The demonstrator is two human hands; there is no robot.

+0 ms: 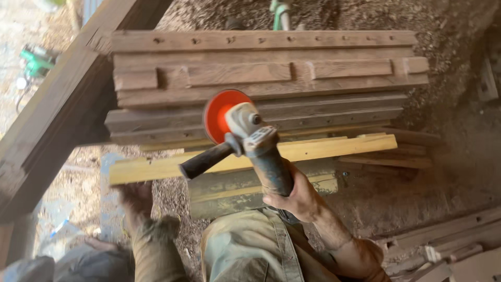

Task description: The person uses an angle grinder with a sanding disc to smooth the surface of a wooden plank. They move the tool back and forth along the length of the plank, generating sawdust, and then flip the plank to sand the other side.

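My right hand grips the body of an angle grinder that carries an orange-red disc and a black side handle. The disc stands on edge above a long pale yellow wooden strip. My left hand is blurred and holds the left end of that strip from below. The strip lies across a yellowish block in front of me.
A stack of dark wooden planks and moulded boards lies beyond the strip. A heavy dark beam slants along the left. More wood strips lie at the lower right. Sawdust covers the ground; a green tool sits far left.
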